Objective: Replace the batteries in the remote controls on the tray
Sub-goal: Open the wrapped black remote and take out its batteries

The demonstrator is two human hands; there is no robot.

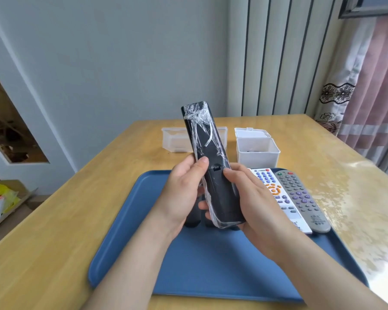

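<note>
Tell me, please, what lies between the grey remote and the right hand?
The white remote lies there, flat on the tray beside the grey remote, partly hidden by the right hand, as the head view shows.

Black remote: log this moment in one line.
black remote; back up, over tray; left hand, right hand grip it; battery cover on

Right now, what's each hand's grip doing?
Left hand: holding the black remote, thumb on its back.
Right hand: holding the same remote, lower down.
</note>
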